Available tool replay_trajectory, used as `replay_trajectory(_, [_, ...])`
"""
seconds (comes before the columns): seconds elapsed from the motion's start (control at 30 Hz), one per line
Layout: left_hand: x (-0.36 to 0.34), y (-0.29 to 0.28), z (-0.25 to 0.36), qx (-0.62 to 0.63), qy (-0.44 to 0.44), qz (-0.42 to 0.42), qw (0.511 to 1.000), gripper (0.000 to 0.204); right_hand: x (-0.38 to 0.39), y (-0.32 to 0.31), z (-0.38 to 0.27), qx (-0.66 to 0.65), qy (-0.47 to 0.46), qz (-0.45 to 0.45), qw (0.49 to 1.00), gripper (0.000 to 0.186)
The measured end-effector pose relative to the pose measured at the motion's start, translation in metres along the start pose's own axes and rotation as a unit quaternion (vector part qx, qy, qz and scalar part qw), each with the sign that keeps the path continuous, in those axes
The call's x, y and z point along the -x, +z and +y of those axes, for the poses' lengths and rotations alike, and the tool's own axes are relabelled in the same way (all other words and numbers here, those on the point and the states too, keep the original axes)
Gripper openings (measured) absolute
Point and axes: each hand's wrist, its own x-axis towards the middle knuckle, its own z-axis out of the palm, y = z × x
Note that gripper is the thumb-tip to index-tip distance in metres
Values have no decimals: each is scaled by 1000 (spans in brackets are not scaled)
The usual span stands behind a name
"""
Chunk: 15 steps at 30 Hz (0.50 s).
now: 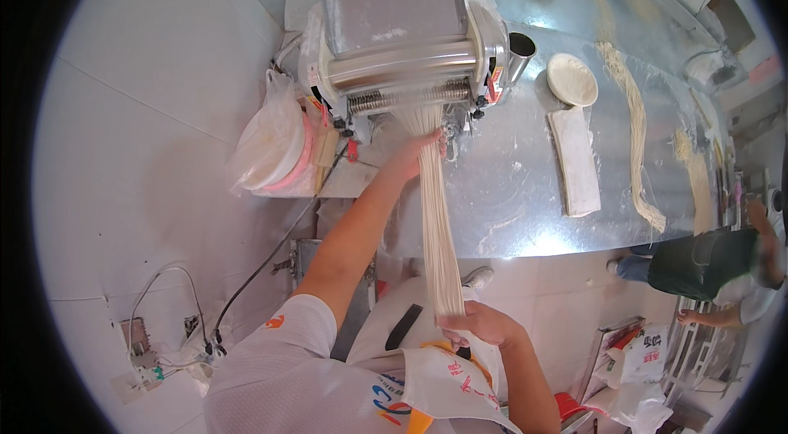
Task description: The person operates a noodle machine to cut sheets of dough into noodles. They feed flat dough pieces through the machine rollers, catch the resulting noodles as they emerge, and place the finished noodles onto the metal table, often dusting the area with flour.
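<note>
A long bundle of pale fresh noodles [440,229] hangs from the cutting rollers of a metal noodle machine [402,63] toward my body. Just below the rollers, my left hand [417,157] is around the strands, its palm partly hidden behind them. My right hand [486,326] grips the bundle's lower end near my waist, thumb on top and fingers curled beneath. Between the two hands the strands run fairly straight. The ridged cutter [410,96] looks blurred where the noodles come out.
The floury metal table [525,180] holds a cream bowl [572,79], a folded white cloth [574,163], a metal cup [520,55] and laid-out noodle strands [636,139]. A plastic-bagged round container [271,147] sits left of the machine. A cable [275,266] hangs there. Another person [722,266] stands at right.
</note>
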Motion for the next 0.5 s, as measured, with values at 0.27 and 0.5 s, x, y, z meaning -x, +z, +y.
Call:
replay_trajectory(0.27, [2,8,-1,11,-1,31,999,17,18,10,-7,86,8,-25,996,35])
replay_trajectory(0.5, [12,2,-16,20,16,7,1000,20,34,19,-15,86,16,-44,995,34])
